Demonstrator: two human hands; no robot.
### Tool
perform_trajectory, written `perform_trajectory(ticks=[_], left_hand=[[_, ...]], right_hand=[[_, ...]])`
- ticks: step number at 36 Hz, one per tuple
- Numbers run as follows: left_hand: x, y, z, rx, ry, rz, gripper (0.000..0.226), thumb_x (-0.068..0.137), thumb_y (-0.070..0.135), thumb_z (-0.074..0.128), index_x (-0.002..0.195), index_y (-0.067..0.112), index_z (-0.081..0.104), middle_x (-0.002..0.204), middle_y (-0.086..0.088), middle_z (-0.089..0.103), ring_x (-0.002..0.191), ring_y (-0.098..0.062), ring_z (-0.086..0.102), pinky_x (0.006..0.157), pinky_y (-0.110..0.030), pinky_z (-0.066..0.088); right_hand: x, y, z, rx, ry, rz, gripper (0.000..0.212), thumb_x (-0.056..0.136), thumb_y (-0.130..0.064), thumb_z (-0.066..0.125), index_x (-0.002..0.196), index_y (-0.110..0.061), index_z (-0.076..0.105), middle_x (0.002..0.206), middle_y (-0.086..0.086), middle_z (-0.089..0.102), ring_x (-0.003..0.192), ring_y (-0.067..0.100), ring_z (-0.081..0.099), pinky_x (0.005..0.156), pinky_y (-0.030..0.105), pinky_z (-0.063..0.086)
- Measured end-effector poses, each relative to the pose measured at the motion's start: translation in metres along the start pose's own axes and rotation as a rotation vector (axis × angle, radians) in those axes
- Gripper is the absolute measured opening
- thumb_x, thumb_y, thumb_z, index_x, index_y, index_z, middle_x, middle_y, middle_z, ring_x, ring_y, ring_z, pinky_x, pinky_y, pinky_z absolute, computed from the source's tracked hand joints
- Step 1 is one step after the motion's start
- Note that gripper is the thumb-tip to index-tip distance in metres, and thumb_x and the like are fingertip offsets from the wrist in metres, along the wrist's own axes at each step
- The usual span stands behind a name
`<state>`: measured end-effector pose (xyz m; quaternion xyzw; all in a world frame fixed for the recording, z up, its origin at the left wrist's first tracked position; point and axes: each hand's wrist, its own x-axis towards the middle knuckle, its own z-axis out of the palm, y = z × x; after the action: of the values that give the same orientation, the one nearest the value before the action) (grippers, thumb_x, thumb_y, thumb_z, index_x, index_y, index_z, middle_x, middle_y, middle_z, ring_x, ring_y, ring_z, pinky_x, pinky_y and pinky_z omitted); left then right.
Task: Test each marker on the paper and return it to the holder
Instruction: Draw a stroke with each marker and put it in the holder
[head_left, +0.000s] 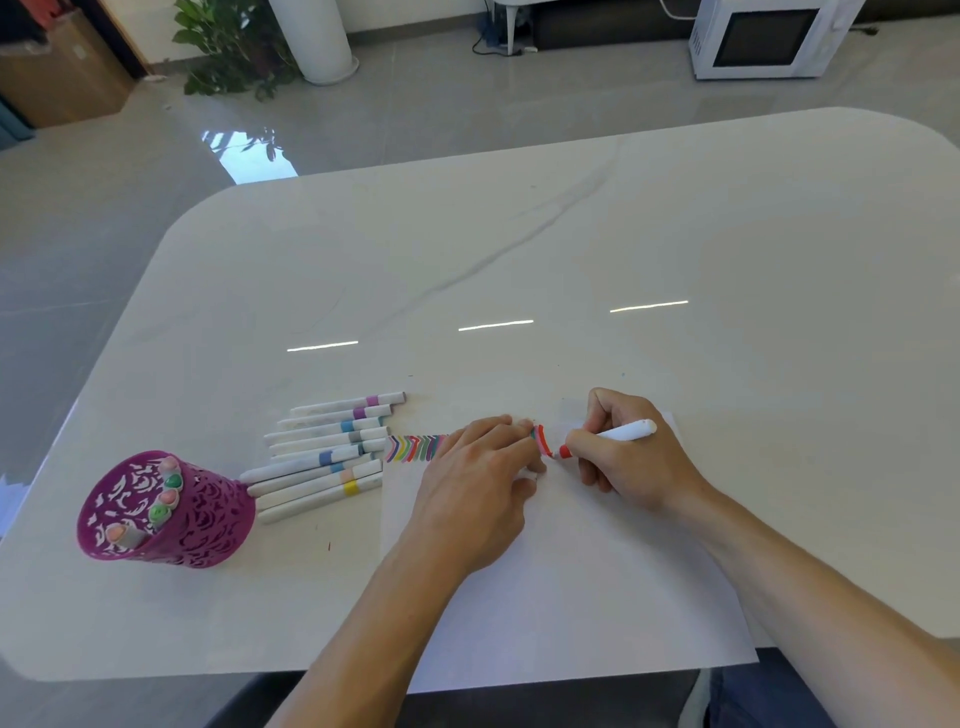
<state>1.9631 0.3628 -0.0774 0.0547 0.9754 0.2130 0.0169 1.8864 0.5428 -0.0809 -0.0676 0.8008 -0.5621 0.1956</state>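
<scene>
Head view, right hand (636, 467) gripping orange marker (623, 432), left hand (475, 491) on paper (571, 603) hiding some strokes (410, 449), perhaps flat, grasp unclear

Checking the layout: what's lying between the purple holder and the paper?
Loose markers lie side by side between the holder and the paper, shown in the head view.

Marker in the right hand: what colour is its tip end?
Red-orange, on the white plastic marker; head view shows it.
</scene>
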Motion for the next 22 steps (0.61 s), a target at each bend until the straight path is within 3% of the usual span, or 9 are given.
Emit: perform_trajectory(ticks=[8, 13, 18, 22], left_hand=[[0.001, 0.000, 0.000, -0.109, 0.003, -0.047, 0.016, 0.091, 0.023, 0.068, 0.104, 0.029, 0.071, 0.138, 0.020, 0.057, 0.140, -0.005, 0.036, 0.115, -0.026, 0.027], [0.001, -0.003, -0.004, -0.219, -0.029, -0.082, 0.014, 0.091, 0.023, 0.066, 0.103, 0.029, 0.071, 0.140, 0.019, 0.055, 0.140, -0.001, 0.034, 0.116, -0.020, 0.022], [0.001, -0.004, -0.012, -0.338, -0.045, -0.159, 0.014, 0.092, 0.028, 0.066, 0.104, 0.034, 0.068, 0.139, 0.024, 0.054, 0.131, 0.005, 0.040, 0.108, -0.017, 0.032], [0.002, -0.004, -0.018, -0.440, 0.035, -0.225, 0.014, 0.093, 0.029, 0.066, 0.104, 0.038, 0.068, 0.131, 0.027, 0.058, 0.120, 0.005, 0.051, 0.101, -0.020, 0.040]], right_hand=[[-0.002, -0.004, -0.002, 0.102, -0.004, 0.005, 0.023, 0.070, -0.024, 0.064, 0.075, -0.008, 0.048, 0.057, 0.015, 0.067, 0.047, 0.020, 0.053, 0.043, 0.024, 0.041], [-0.004, -0.011, -0.005, 0.184, -0.004, -0.024, 0.014, 0.080, -0.014, 0.067, 0.081, -0.009, 0.053, 0.063, 0.012, 0.069, 0.053, 0.021, 0.056, 0.050, 0.029, 0.045], [-0.009, -0.024, -0.007, 0.220, 0.032, -0.071, 0.012, 0.080, -0.021, 0.071, 0.081, -0.015, 0.061, 0.069, 0.009, 0.073, 0.056, 0.019, 0.061, 0.051, 0.025, 0.049], [-0.012, -0.029, -0.012, 0.189, 0.121, -0.101, 0.009, 0.087, -0.016, 0.080, 0.085, -0.015, 0.071, 0.071, 0.007, 0.074, 0.058, 0.017, 0.065, 0.053, 0.023, 0.052]])
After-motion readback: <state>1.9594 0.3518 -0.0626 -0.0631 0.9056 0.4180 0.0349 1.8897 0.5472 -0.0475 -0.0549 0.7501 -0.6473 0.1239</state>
